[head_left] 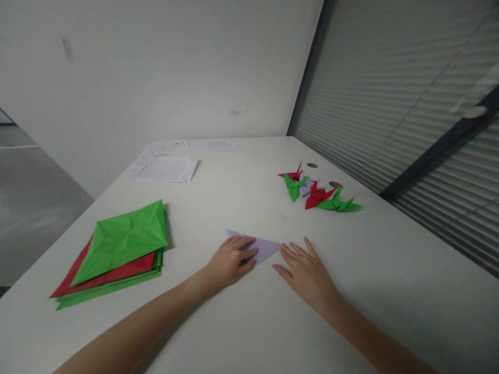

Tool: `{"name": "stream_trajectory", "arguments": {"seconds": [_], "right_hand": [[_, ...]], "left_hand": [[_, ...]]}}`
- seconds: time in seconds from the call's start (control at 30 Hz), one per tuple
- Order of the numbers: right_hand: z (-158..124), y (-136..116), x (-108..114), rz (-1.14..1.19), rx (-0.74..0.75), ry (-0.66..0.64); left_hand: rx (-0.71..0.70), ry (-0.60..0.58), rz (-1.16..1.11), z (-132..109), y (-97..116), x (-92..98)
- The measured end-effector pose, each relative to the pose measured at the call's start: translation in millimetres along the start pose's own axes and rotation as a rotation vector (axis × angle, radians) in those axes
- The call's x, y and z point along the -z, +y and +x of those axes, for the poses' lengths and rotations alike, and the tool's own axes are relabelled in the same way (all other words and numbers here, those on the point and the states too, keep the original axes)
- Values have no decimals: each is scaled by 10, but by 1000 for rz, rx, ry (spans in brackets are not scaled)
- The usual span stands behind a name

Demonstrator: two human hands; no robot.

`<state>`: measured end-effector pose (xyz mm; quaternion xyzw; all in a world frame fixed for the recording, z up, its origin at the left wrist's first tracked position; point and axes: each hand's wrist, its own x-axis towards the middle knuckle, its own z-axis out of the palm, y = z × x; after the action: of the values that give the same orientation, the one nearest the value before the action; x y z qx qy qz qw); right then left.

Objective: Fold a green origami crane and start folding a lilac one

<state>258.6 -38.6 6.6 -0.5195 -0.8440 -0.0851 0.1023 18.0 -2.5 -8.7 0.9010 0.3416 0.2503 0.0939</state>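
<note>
A lilac sheet of origami paper (265,248), folded into a triangle, lies flat on the white table (218,202) in front of me. My left hand (233,259) rests on its left part, fingers curled and pressing down, thumb at the lower edge; part of the paper is hidden beneath it. At the triangle's right corner, my right hand (304,270) has its fingertips touching the paper, with the fingers spread and nothing gripped.
To the left lies a stack of green and red paper sheets (130,236). Several folded paper cranes (317,195) in red, green and lilac sit at the right, near two brown round spots (336,184). Printed papers (163,169) lie at the back left. Window blinds (409,104) border the right side.
</note>
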Motion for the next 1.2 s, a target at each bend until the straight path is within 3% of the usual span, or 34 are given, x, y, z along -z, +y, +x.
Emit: {"name": "stream_trajectory", "arguments": {"seconds": [0.2,0.27,0.37,0.43,0.77,1.2], "right_hand": [[26,93,93,5,-59,106],[43,36,130,69,21,138],[53,-137,145,193,222,65],[40,-253,122,219,269,30],[-9,-364,114,99,101,13],[33,123,106,-41,-108,-1]], "left_hand": [[3,3,-4,7,5,3],[2,5,-3,10,9,2],[-6,13,-5,13,15,7],[-8,24,-9,15,15,15],[8,-2,-16,16,-26,22],[18,-60,-23,6,-48,41]]}}
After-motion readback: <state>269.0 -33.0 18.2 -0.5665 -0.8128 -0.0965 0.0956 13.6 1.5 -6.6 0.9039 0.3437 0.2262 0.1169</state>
